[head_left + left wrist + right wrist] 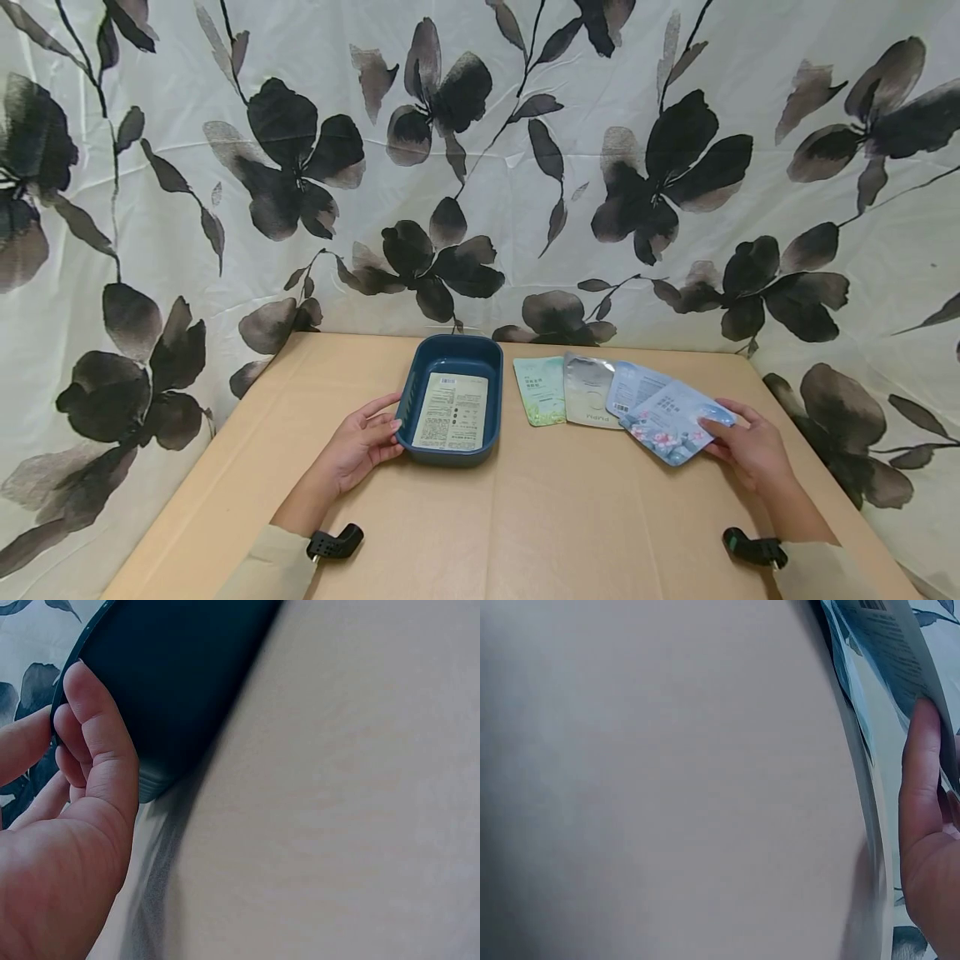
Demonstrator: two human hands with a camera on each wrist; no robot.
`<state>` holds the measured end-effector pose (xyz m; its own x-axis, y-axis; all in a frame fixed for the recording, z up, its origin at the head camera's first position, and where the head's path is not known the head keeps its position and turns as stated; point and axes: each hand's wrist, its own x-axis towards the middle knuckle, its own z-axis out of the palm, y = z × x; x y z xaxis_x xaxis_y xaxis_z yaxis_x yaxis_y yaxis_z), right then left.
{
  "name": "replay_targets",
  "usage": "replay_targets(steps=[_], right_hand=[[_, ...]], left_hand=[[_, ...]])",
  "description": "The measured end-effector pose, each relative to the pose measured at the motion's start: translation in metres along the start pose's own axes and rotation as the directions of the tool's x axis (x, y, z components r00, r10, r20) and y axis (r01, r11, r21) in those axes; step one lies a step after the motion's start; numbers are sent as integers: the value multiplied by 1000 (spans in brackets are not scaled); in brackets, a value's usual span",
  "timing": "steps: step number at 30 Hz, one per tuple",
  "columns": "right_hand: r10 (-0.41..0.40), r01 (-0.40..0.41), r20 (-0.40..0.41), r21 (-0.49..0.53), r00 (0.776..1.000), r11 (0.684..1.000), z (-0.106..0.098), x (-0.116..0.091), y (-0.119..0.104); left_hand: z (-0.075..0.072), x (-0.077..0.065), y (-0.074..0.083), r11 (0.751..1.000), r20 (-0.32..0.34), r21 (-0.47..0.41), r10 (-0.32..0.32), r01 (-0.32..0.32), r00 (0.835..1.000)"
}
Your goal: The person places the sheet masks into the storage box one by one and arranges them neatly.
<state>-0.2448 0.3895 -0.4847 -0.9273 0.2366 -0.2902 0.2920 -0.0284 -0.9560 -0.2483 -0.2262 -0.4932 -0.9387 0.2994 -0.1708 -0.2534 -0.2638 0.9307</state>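
A dark blue rectangular plastic tub stands on the table, and a pale sachet covered in print lies inside it. My left hand pinches the tub's left rim between thumb and fingers; in the left wrist view the tub's outer wall is close up. On the right, my right hand pinches a blue flat sachet with pink flowers by its right corner. This sachet overlaps a light blue sachet. Its printed back shows in the right wrist view.
A silver sachet and a green sachet lie side by side between the tub and the blue sachets. Behind the tan table hangs a white cloth with dark flowers. Each wrist wears a black device.
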Motion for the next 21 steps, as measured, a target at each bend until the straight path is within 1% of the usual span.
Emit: replay_targets(steps=[4,7,10,13,21], right_hand=[[-4,4,28,-17,1000,1000,2,-2,1],[-5,7,31,-44,1000,999,3,-3,2],[-5,8,34,-79,999,997,5,-4,2],[-5,10,44,-105,999,994,8,-7,2],[-35,45,97,-99,995,994,16,-10,2]], left_hand=[[0,0,0,1000,-5,1,2,-2,1000],[0,0,0,1000,-16,-2,-2,2,1000],[1,-1,0,1000,-13,-4,0,0,1000],[0,-1,-1,1000,4,3,11,-11,1000],[-1,-2,-1,1000,15,1,19,-19,1000]])
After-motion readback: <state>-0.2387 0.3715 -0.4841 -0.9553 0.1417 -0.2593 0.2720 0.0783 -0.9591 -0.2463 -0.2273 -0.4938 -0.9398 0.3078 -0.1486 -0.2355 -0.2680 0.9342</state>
